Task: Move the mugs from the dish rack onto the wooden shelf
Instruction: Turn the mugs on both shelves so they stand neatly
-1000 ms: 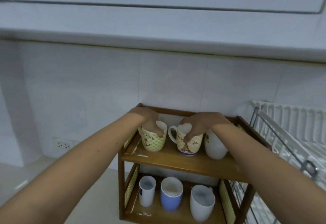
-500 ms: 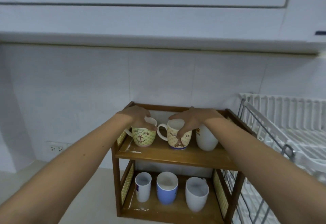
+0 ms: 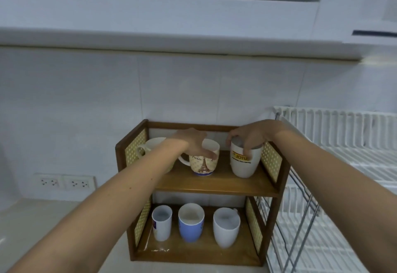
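Six mugs are stood on the wooden shelf (image 3: 214,183). The Paris mug (image 3: 204,163) is touched by the left hand (image 3: 193,142), fingers spread apart. The white mug (image 3: 245,163) is gripped at its rim by the right hand (image 3: 250,136). No mugs can be seen in the dish rack (image 3: 343,143), so the job looks nearly done.

Only two bits of text are legible here. The Eiffel Tower mug (image 3: 203,161) on the top shelf has a cursive word that looks like "Paris", kinda blurry. The white mug (image 3: 245,163) next to it has a yellow label starting "JOTU", rest hidden by fingers.
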A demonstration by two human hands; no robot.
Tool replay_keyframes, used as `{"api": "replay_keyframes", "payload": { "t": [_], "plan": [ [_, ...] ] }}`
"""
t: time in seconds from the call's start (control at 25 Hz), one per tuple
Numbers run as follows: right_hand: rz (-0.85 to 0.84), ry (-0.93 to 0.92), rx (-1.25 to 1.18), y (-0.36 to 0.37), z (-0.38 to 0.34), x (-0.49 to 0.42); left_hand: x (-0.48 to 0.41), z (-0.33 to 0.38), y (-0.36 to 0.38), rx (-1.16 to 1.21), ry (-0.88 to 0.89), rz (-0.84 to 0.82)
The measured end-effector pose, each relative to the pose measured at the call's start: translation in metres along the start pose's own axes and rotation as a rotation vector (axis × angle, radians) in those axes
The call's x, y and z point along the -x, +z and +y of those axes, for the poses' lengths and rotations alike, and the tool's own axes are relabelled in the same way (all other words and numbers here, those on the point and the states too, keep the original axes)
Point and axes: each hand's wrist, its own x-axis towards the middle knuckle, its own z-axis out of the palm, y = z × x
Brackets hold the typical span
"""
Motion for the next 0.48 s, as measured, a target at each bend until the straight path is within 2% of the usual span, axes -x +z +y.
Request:
{"api": "replay_keyframes", "payload": {
  "t": [0.16,0.28,0.4,0.48],
  "plan": [
    [0.129,0.028,-0.11,0.005,0.003,0.0,-0.007,-0.004,0.004,-0.001,0.017,0.037],
    [0.157,0.167,-0.001,0.007,0.005,0.003,-0.008,-0.008,0.006,0.054,0.037,0.047],
    [0.11,0.11,-0.102,0.008,0.007,0.008,-0.009,-0.012,0.007,0.075,0.046,0.052],
    [0.106,0.08,-0.082,0.007,0.006,0.009,-0.01,-0.013,0.009,0.069,0.044,0.06]
  ]
}}
